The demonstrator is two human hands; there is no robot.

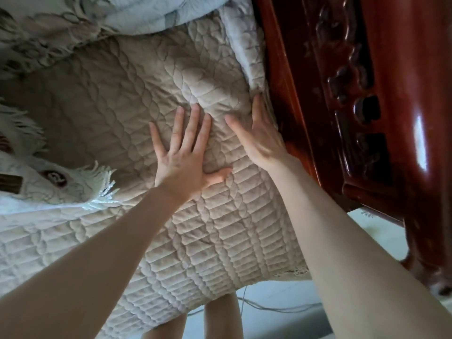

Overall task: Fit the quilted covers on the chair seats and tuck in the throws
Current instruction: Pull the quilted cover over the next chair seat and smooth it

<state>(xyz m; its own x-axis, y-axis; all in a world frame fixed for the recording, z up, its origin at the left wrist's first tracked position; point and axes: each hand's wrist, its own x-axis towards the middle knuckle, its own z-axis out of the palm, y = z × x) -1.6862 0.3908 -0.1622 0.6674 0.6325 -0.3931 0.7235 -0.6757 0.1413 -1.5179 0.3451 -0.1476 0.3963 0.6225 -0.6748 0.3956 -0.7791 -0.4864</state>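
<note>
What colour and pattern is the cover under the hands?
Beige quilted cover, stitched in braid-like bands and small rectangles; the head view shows it.

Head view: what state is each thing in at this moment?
quilted cover: spread over the seat, puckered near the hands, front edge hanging over.
left hand: flat, fingers spread, pressing the cover.
right hand: open, fingers straight, at the cover's edge beside the carved armrest.
fringed throw: lying at the left, fringe overlapping the cover.
</note>
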